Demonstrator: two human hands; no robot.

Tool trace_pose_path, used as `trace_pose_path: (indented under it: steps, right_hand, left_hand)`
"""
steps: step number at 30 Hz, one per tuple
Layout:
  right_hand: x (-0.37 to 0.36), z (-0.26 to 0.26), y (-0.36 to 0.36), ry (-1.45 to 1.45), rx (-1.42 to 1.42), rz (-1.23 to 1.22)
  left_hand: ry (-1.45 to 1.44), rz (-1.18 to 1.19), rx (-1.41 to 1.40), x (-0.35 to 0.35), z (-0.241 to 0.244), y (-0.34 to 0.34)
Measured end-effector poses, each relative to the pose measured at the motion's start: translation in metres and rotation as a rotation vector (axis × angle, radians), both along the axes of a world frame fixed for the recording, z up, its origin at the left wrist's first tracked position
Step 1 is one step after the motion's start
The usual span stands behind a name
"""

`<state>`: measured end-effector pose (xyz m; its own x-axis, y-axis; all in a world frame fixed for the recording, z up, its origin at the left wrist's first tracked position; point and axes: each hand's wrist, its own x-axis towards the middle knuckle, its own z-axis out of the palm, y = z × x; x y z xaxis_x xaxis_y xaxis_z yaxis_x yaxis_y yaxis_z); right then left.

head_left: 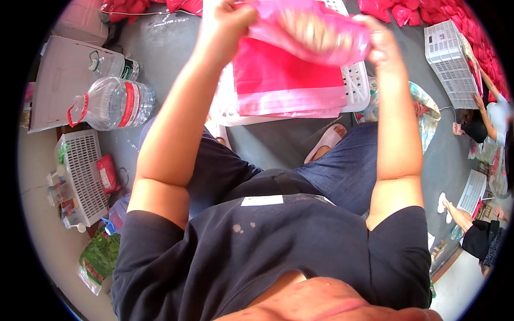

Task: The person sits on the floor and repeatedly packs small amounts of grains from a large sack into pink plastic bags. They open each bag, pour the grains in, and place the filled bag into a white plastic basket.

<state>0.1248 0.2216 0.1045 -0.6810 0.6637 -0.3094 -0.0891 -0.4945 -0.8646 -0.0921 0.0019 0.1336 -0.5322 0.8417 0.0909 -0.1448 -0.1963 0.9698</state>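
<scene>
A pink plastic bag [277, 24], blurred by motion, is stretched between my two hands, with something pale and yellowish [315, 32] in or behind it that is too blurred to name. My left hand [233, 18] pinches one end of the bag at the top. The other end is gripped by my right hand [379, 42]. Below them, a stack of flat red and pink plastic bags [289, 86] lies on a white perforated plastic basket [359, 86] in front of my knees.
Large clear water bottles [116, 103] lie to the left beside a white box [60, 80]. Piles of filled red bags [401, 14] are at the back. White crates [445, 60] stand at right, where other people sit. A patterned cloth [427, 108] lies near my right arm.
</scene>
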Motion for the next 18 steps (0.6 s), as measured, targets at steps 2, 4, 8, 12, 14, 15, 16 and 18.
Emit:
trace_pose_path:
  steps: [2,4,8,12,14,15,16,18]
  right_hand:
    - [0.028,0.059,-0.022,0.065,0.091,-0.084]
    - [0.045,0.068,-0.049,0.044,0.190,-0.082]
    - [0.080,0.048,-0.071,-0.089,0.095,0.099]
    - [0.109,0.026,-0.081,-0.496,0.206,0.387]
    - [0.117,0.014,-0.085,-0.615,0.298,0.511]
    - [0.119,0.009,-0.084,-0.669,0.352,0.580]
    - [0.123,0.002,-0.080,-0.650,0.408,0.685]
    - [0.127,-0.021,-0.073,-0.725,0.598,0.584]
  left_hand:
    - [0.067,-0.049,0.101,-0.022,0.032,-0.006]
    - [0.196,-0.071,-0.037,-0.018,0.045,-0.032]
    - [0.408,-0.449,-0.371,0.016,0.041,-0.084]
    - [0.605,-0.619,-0.542,0.046,0.003,-0.107]
    - [0.765,-0.710,-0.546,0.051,-0.010,-0.114]
    - [0.777,-0.744,-0.513,0.051,-0.019,-0.119]
    - [0.792,-0.787,-0.470,0.050,-0.027,-0.120]
    - [0.831,-0.670,-0.456,0.042,-0.035,-0.120]
